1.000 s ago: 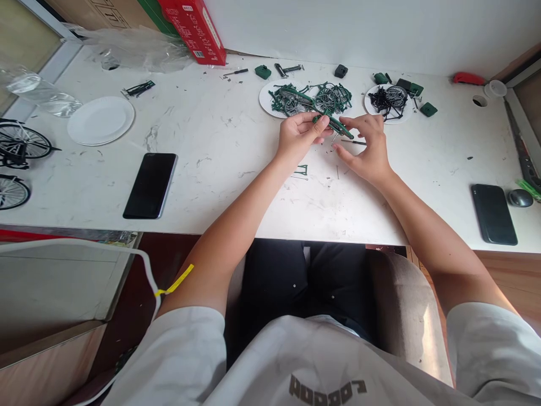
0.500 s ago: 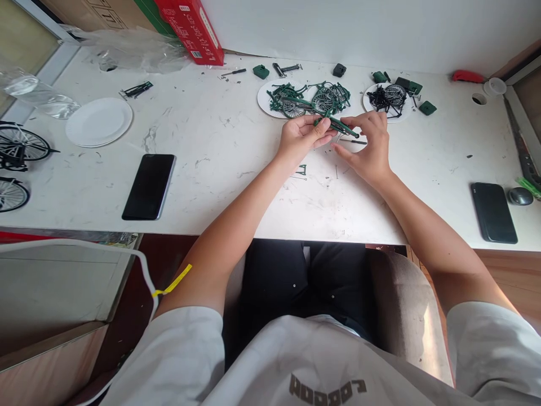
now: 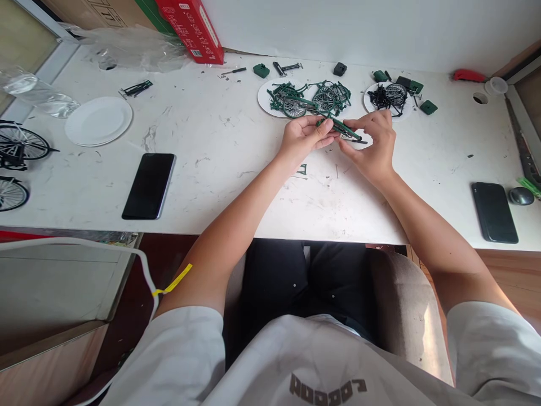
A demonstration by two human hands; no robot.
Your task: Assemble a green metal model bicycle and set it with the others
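Over the desk, my left hand (image 3: 306, 135) is closed on a dark green model bicycle frame (image 3: 344, 128), its thumb on top. My right hand (image 3: 374, 141) is at the frame's right end, thumb and forefinger apart on either side of it; whether they touch it is unclear. Just behind the hands, a white plate (image 3: 262, 102) bears green bicycle parts and spoked wheels (image 3: 324, 100). A thin dark tool (image 3: 359, 141) shows beneath the frame. Small green pieces (image 3: 301, 169) lie on the desk nearer me.
A second plate (image 3: 403, 114) with black parts stands at the back right. Phones (image 3: 149, 186) (image 3: 494, 212) lie at both sides. To the left are stacked white plates (image 3: 99, 121) and black model bicycles (image 3: 21, 144). A red box (image 3: 192, 31) stands at the back.
My right hand has shifted slightly right, and the green frame has moved slightly right and down. My left hand still holds it.
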